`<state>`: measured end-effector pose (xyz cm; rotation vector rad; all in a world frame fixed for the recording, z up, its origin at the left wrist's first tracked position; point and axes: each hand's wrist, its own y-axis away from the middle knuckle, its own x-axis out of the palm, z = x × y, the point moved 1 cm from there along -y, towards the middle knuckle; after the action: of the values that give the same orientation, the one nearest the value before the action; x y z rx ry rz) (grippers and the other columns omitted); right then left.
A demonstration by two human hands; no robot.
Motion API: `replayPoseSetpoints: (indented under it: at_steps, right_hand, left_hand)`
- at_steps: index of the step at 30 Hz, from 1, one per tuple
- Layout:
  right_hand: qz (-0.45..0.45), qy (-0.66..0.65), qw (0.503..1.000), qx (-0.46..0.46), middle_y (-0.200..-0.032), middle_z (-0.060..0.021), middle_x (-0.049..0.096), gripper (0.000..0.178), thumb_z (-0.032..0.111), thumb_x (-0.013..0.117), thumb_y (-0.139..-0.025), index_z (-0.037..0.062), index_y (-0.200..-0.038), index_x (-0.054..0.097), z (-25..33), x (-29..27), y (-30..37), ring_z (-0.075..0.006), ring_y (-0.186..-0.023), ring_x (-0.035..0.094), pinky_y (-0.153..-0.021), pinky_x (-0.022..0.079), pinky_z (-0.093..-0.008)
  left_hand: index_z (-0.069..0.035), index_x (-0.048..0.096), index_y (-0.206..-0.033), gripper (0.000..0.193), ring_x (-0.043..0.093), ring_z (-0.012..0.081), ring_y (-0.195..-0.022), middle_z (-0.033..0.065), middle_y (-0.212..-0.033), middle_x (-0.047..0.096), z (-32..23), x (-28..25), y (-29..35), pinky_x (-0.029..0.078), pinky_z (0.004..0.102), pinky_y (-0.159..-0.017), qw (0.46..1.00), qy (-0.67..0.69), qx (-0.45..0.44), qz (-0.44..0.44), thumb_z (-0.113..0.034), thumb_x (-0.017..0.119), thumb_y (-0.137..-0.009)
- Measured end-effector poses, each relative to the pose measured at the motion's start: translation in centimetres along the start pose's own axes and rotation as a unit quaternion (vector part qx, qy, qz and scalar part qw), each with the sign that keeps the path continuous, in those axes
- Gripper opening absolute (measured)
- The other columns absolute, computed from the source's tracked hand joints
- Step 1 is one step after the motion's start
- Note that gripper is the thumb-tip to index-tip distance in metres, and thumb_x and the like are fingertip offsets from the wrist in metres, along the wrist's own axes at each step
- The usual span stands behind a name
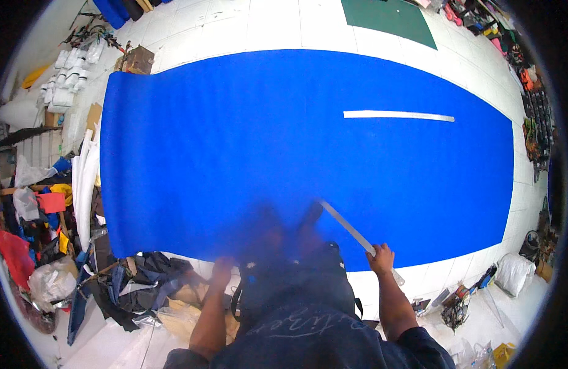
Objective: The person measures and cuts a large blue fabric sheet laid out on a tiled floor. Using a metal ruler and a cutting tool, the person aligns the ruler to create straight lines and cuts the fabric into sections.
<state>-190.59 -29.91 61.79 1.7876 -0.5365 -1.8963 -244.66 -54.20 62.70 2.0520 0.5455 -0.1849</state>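
A large bright blue sheet of fabric point(235, 135) lies spread on the floor before me, its left end looking rolled or curved. My right hand point(381, 258) is closed around a long flat metal ruler point(345, 224), which slants from the lower right up onto the fabric. By the near left edge of the sheet is my left hand point(222, 270); its fingers are blurred, so I cannot make out their position. A second long, pale metal ruler point(398, 115) rests on the far right part of the fabric. Dark blur covers the near middle of the sheet.
Dark cloth scraps point(142, 292) are heaped at the near left, below white rolls point(84, 184). A green sheet point(392, 21) lies on the white tiled floor point(247, 31) at the back. A white sack point(516, 274) stands at the right, and a cardboard box point(136, 60) at the far left corner.
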Motion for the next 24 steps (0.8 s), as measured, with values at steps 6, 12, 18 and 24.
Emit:
replayPoseSetpoints:
  at_steps: [6,12,18,24]
  right_hand:
    - [-0.016,-0.030,0.999,-0.008,-0.104,-0.0090,0.063,0.034,0.038,0.076,-0.081,0.0181,-0.108,0.072,2.0,2.6,1.7,-0.0316,-0.103,0.061,-0.084,0.045,-0.0489]
    - [-0.039,-0.044,0.998,-0.015,-0.103,-0.0087,0.062,0.033,0.038,0.076,-0.081,0.0177,-0.107,0.072,3.8,3.7,4.8,-0.0312,-0.102,0.061,-0.083,0.044,-0.0488]
    - [-0.053,-0.034,0.998,-0.027,-0.101,-0.0088,0.063,0.033,0.036,0.077,-0.081,0.0169,-0.108,0.072,5.1,5.4,6.4,-0.0314,-0.100,0.061,-0.080,0.043,-0.0484]
    - [-0.051,-0.027,0.994,-0.095,-0.099,-0.0085,0.063,0.033,0.036,0.078,-0.079,0.0182,-0.106,0.073,7.1,6.1,3.5,-0.0307,-0.097,0.062,-0.079,0.044,-0.0475]
  left_hand:
    - [-0.008,0.061,-0.118,0.040,0.060,0.0151,-0.090,0.0021,-0.103,0.063,1.5,-1.1,-2.2,0.046,0.0304,-0.074,0.997,-0.018,0.076,-0.022,-0.041,0.068,-0.096]
    - [-0.008,0.062,-0.119,0.039,0.060,0.0159,-0.091,0.0031,-0.105,0.064,7.1,-1.9,-3.7,0.047,0.0314,-0.079,0.996,-0.054,0.077,-0.005,-0.039,0.067,-0.096]
    - [-0.005,0.062,-0.114,0.037,0.058,0.0151,-0.087,0.0033,-0.099,0.062,8.8,-3.3,-3.5,0.047,0.0332,-0.077,0.997,-0.058,0.040,0.017,-0.037,0.067,-0.097]
    - [-0.003,0.062,-0.108,0.037,0.055,0.0135,-0.074,0.0027,-0.087,0.060,16.7,-5.4,-3.9,0.046,0.0292,-0.069,0.997,-0.053,-0.020,-0.044,-0.037,0.067,-0.096]
